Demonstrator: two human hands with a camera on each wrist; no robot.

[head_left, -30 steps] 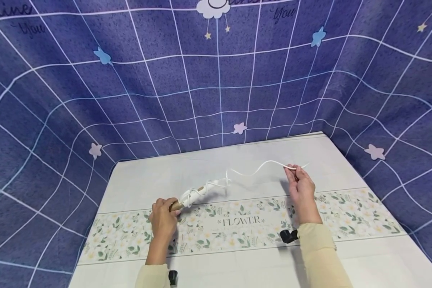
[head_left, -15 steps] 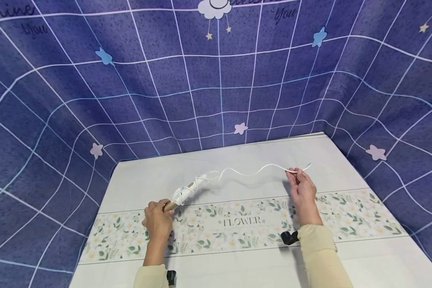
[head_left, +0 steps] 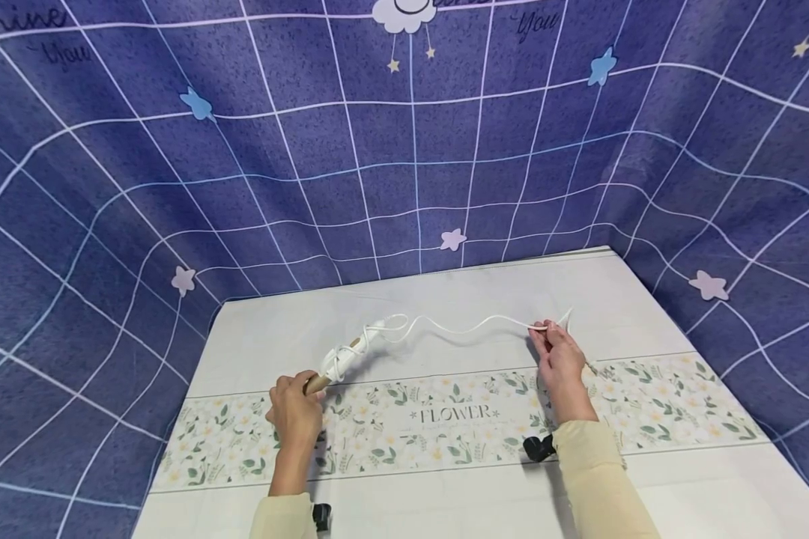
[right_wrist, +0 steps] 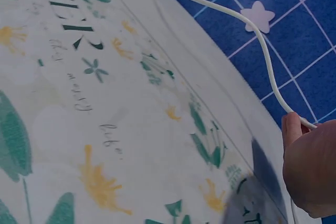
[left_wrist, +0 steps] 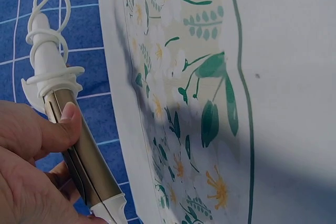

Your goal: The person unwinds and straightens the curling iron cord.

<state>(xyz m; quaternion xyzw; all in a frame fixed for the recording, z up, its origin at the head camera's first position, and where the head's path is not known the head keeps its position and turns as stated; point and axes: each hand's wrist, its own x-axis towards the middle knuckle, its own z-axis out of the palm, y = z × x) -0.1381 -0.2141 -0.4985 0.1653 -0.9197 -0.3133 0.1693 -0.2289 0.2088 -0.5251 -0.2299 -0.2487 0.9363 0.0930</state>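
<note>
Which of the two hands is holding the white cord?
The right hand pinches the white cord; the left hand instead grips the curling iron by its gold barrel.

Listed are one left hand [head_left: 295, 408], one right hand [head_left: 561, 363], one curling iron [left_wrist: 86, 145], one white cord [right_wrist: 264, 47], two sleeves [head_left: 596, 464] and one table [head_left: 472, 501]. Two blue stars [head_left: 602, 67] and three pale pink stars [head_left: 453, 239] are counted whole on one backdrop [head_left: 371, 195].

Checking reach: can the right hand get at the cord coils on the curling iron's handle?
Probably yes: the left hand grips the barrel, leaving the coils exposed; only loose cord spans the gap. But the right hand pinches that cord.
</note>
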